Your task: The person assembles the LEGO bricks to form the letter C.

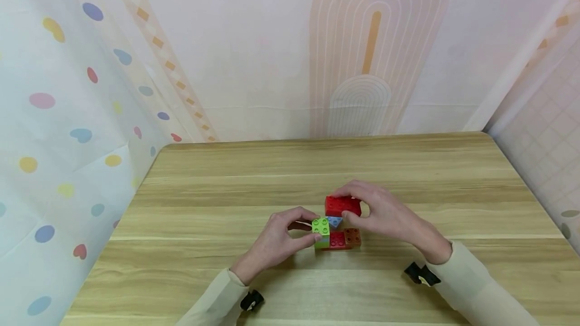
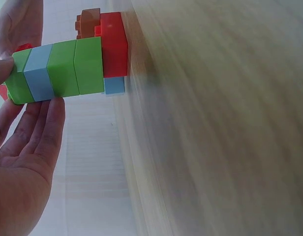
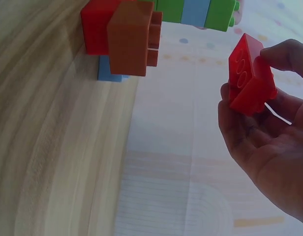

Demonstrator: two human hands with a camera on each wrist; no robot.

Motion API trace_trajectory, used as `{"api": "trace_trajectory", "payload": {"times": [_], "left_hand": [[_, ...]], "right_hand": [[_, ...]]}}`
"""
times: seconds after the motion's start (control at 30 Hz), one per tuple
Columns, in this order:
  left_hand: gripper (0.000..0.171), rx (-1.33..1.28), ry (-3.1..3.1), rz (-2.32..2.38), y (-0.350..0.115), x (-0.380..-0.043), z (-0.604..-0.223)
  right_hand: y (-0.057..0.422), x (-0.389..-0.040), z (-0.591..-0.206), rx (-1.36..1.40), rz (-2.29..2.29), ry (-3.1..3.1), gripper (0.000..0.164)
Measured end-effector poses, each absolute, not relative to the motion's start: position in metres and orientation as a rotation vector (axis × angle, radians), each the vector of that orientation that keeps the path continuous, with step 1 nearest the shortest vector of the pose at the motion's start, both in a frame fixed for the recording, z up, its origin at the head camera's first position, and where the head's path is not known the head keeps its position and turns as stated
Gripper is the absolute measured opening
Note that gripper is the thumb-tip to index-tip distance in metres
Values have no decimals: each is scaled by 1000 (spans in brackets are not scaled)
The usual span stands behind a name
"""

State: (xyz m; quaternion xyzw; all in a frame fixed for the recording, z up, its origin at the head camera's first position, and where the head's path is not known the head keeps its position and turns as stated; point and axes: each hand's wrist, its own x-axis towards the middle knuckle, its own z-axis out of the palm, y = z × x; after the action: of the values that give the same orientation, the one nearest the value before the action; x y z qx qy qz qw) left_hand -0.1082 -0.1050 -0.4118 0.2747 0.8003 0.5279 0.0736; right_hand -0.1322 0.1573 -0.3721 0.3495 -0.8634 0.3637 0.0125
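My left hand (image 1: 281,239) grips the upper part of a brick tower, thumb on one side and fingers on the other. The tower's top green brick (image 1: 320,225) sits over a light blue brick (image 2: 38,73) and two more green bricks (image 2: 75,68). Below them lies a long red brick (image 2: 114,44), bearing a brown brick (image 1: 352,236) at its other end. A blue brick (image 3: 109,69) is under the red one. Raised behind the tower, a separate red brick (image 1: 342,206) is pinched by my right hand (image 1: 380,210); its hollow underside shows in the right wrist view.
The build stands on a wood-grain table (image 1: 235,175). A pale patterned curtain (image 1: 263,54) hangs along the table's back edge, and a dotted one (image 1: 68,130) on the left. Black straps (image 1: 422,274) are fastened at both wrists.
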Motion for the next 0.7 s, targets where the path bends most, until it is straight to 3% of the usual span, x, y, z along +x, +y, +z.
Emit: {"api": "trace_trajectory", "payload": {"times": [0.7], "left_hand": [[27,837,2388,1600,-105,-108,-412]], "right_hand": [[153,-120,-373,1186,1224,-2651,36]]}}
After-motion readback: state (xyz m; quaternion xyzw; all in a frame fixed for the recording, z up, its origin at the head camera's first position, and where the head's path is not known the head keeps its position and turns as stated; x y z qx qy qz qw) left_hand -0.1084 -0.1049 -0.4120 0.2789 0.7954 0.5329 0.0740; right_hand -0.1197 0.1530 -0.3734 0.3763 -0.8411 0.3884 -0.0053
